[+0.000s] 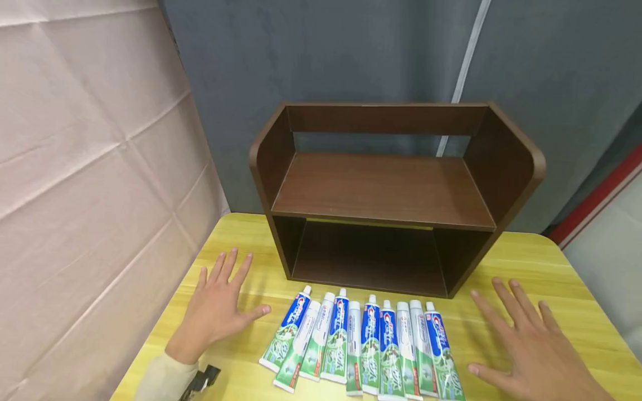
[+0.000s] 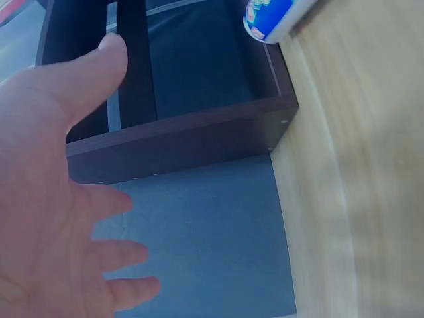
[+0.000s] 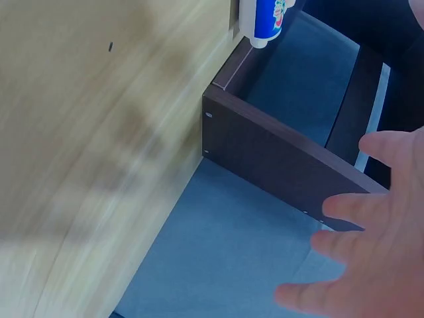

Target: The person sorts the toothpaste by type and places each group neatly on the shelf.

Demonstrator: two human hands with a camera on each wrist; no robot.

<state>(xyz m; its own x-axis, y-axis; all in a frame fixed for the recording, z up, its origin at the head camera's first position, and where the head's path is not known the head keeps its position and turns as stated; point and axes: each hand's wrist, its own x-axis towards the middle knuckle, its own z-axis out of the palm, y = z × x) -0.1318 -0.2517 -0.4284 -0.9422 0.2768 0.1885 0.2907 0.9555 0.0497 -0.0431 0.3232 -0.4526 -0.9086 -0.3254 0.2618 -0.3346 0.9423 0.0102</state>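
Several toothpaste tubes [image 1: 371,345] lie side by side in a fanned row on the table, caps toward the shelf. Some are blue and green, others white and green. To the left of the row, my left hand [image 1: 218,309] is spread with straight fingers, holding nothing. My right hand [image 1: 531,340] is likewise spread at the right of the row, with nothing in it. Behind the tubes stands a dark brown two-tier shelf [image 1: 381,189]; both tiers are bare. In the left wrist view one tube [image 2: 268,16] shows at the top; the right wrist view also catches a tube [image 3: 265,20].
The yellow wood-grain table [image 1: 241,234] has rounded far corners. A grey curtain [image 1: 326,50] hangs behind the shelf, and a pale cloth wall [image 1: 90,167] runs along the left. A red strip [image 1: 602,195] crosses the right side.
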